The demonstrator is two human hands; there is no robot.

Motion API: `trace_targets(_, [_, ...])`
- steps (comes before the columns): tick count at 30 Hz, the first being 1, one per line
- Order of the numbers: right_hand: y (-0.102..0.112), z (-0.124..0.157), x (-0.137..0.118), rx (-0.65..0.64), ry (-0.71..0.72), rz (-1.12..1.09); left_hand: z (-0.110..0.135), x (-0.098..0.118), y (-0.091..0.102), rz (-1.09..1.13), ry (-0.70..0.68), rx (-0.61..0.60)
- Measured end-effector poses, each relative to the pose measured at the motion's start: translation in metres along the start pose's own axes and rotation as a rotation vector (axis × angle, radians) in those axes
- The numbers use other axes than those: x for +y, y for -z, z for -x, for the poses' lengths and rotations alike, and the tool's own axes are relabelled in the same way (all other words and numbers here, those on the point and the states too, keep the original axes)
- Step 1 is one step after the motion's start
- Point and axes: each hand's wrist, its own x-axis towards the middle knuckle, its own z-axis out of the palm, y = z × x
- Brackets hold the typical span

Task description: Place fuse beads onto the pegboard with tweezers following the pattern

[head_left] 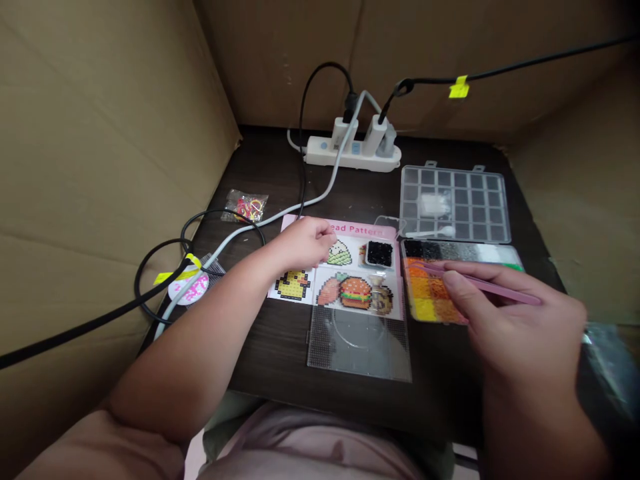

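Note:
My right hand [505, 320] is shut on a pair of pink tweezers [480, 283], whose tips reach over a compartment tray of sorted fuse beads [463, 252] in black, grey, orange and yellow. My left hand [303, 243] rests on the left part of a printed bead pattern sheet [357, 230] showing pixel food and a yellow duck. Its fingers are bunched, and what lies under them is hidden. A small tub of black beads [379, 254] sits on the sheet to the right of that hand. Below the sheet lies a clear pegboard [357, 347].
A clear empty-looking compartment box [453, 203] stands behind the bead tray. A white power strip [350, 152] with plugged-in chargers sits at the back. To the left lie a bag of small colourful items [245, 207], a round pink-and-white disc [189, 287] and loose cables. Cardboard walls [90, 153] surround the dark table.

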Motion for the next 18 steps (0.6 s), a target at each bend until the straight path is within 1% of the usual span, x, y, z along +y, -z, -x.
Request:
trace_targets(6, [-0.0015, 0.0002, -0.0033, 0.021, 0.021, -0.015, -0.0002, 0.0001, 0.0007, 0.006, -0.004, 0.0])
trace_targets(13, [-0.0019, 0.0006, -0.0015, 0.022, 0.043, -0.013, 0.0, 0.0001, 0.0013, 0.011, -0.016, -0.003])
trace_targets(18, [-0.0023, 0.0003, -0.0022, 0.014, 0.031, -0.044, 0.0009, 0.0012, 0.0007, 0.02, -0.011, -0.001])
